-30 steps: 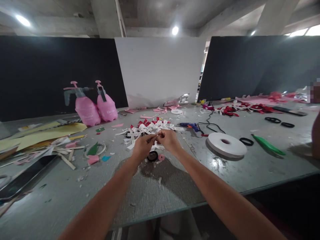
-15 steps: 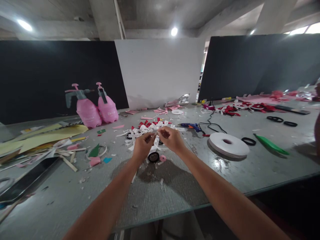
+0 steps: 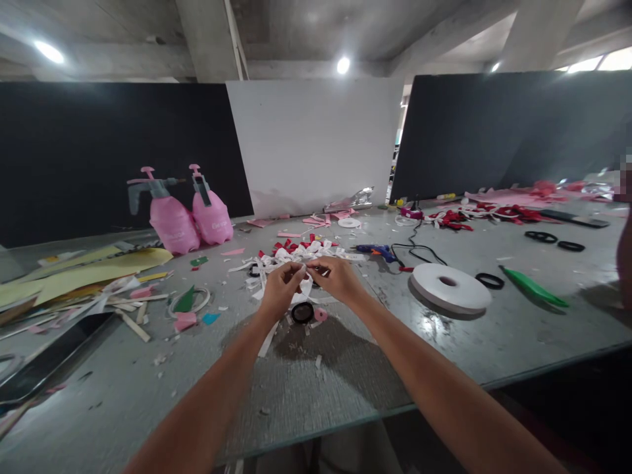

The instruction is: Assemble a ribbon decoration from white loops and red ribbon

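Note:
My left hand (image 3: pixel 281 288) and my right hand (image 3: pixel 336 276) meet fingertip to fingertip above the table, both closed in a pinch. Between them is a piece of white ribbon (image 3: pixel 305 289), partly hidden by the fingers. Just behind lies a pile of white ribbon bows (image 3: pixel 312 248), with red ribbon bows (image 3: pixel 292 246) at its far side. On the table below my hands are a black ring (image 3: pixel 302 313) and a small pink ring (image 3: pixel 320 315). A white ribbon strip (image 3: pixel 268 340) shows under my left wrist.
To the right are a blue glue gun (image 3: pixel 376 250) with its cord, a large white ribbon roll (image 3: pixel 451 288) and a green pointed object (image 3: pixel 536 287). Two pink spray bottles (image 3: pixel 174 224) stand back left. Paper scraps, sticks and a phone-like black slab (image 3: pixel 56 355) lie left. A person's arm shows at far right.
My fingertips have shifted slightly, with the left fingers turned a little and more white ribbon showing at them. A white strip is more visible beneath my left wrist.

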Demonstrator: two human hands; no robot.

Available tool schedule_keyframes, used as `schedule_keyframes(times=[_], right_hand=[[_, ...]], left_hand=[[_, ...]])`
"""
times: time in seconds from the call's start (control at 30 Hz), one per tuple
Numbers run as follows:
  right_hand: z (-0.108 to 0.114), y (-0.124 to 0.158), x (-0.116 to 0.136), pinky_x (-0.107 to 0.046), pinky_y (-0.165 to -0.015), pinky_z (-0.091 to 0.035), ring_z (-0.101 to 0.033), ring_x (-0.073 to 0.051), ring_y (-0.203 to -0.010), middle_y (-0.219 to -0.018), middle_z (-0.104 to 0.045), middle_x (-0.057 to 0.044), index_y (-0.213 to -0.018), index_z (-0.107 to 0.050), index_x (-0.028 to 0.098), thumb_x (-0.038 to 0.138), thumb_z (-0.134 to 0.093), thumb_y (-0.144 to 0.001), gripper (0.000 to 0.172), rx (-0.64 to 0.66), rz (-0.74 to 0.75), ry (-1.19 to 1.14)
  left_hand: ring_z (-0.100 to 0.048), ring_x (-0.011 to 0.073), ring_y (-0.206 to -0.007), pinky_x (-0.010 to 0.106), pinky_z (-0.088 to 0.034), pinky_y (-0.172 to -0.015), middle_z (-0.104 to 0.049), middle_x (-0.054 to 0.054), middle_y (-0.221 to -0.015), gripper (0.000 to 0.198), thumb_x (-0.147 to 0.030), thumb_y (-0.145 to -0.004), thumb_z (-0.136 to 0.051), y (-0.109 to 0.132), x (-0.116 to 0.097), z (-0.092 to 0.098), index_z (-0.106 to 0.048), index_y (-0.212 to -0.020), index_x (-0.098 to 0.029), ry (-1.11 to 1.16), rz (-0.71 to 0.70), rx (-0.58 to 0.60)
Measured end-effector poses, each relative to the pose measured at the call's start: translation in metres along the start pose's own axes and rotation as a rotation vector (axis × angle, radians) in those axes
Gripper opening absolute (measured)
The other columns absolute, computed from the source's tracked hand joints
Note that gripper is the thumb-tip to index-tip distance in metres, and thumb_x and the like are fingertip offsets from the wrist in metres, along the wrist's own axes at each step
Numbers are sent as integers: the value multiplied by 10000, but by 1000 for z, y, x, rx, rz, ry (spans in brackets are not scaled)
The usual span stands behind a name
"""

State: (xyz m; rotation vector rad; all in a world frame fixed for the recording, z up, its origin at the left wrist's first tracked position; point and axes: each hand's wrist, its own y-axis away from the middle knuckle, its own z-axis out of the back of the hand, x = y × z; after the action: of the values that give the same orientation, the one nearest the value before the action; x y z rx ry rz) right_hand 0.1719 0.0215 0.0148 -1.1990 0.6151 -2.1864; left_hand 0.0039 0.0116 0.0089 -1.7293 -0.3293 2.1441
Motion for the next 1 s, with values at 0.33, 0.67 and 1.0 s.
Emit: schedule_keyframes(times=[0.33,0.67,1.0], right_hand=[[3,0,3,-227,-696,-467,-658,-141,-726,-865,-746,-32,-922,-739,204,171,-580,-823,191,-14,65,83],[6,-1,1,-216,-662,-442,-648,-139,-677,-762,-735,-33,-882,-744,171,177,-591,-804,172,77,-18,95],[0,0,2,-206,-580,-373,-575,-118,-585,-654,-686,-3,-784,-719,186,180,-621,-737,109,60,-103,211]], left_hand=[[-531,100,-496,204,-398,-483,-614,4,-621,330,-466,-773,-638,-3,6,2,-689,-817,-142,-123,55,-49],[-435,93,-521,216,-315,-506,-621,-8,-603,252,-358,-820,-590,2,2,0,-754,-857,-171,-427,-106,-66],[-479,102,-535,226,-334,-543,-675,5,-652,234,-312,-812,-584,3,5,-2,-768,-879,-185,-518,-127,-67]])
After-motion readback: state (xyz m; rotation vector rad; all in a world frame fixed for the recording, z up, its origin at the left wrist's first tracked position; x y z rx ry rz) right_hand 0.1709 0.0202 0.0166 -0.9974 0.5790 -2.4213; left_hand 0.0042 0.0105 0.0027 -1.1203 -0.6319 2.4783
